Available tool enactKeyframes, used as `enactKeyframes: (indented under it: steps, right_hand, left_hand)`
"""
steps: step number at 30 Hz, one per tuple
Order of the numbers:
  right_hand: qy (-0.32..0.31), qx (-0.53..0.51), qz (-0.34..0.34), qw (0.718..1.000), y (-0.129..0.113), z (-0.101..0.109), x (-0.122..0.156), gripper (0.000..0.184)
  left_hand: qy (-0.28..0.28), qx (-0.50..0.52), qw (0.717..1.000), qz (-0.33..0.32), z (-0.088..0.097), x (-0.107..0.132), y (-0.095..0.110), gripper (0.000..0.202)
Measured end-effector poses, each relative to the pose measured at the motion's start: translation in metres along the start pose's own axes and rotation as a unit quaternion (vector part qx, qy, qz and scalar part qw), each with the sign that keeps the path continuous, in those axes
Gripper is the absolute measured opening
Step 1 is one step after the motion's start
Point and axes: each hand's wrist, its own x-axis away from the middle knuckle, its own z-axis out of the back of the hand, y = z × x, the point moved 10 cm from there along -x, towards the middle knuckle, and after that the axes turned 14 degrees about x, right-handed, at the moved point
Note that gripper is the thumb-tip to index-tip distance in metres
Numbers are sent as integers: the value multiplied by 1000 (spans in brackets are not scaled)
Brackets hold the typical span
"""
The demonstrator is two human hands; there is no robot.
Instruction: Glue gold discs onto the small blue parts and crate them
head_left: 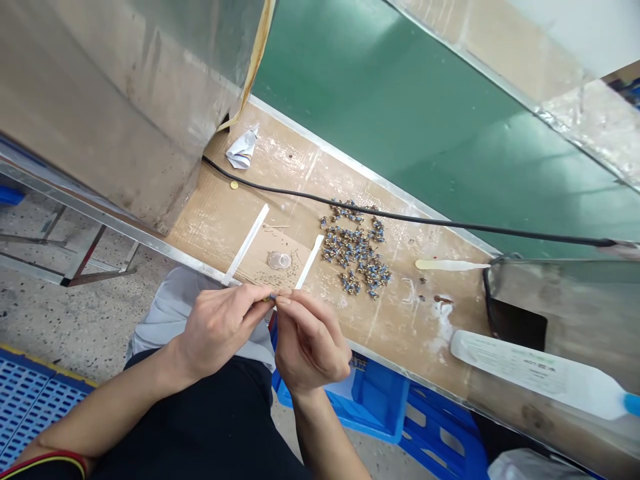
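Observation:
My left hand is closed in a pinch on a small blue-and-brass part, mostly covered by the fingertips. At the same spot the thumb and forefinger of my right hand press together; whatever they pinch is too small to make out. Both hands meet over the near edge of the bench. Just beyond them, a cardboard patch holds a small clear plastic cup with tiny loose bits scattered around it. To the right lies a pile of small blue-and-brass parts.
A black cable crosses the bench. Crumpled paper lies at the back left. On the right are a thin pale applicator bottle and a large white bottle. A blue crate stands below the bench edge.

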Motion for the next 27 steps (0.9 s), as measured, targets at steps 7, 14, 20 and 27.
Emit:
enactKeyframes:
  steps: [7,14,20,27]
  right_hand:
    - [2,5,32,999,-7,2,0,52]
    - [46,4,63,997,-11,12,7,55]
    - [35,-1,96,995,-13,16,12,52]
    - [12,-7,105,994,-16,14,13,46]
  left_hand:
    - [1,-2,1000,1,-1,2,2,5]
    - [-1,54,998,30,1,4,3,24]
    - [11,119,990,78,3,2,-2,24]
    - [9,137,983,120,-2,2,-11,21]
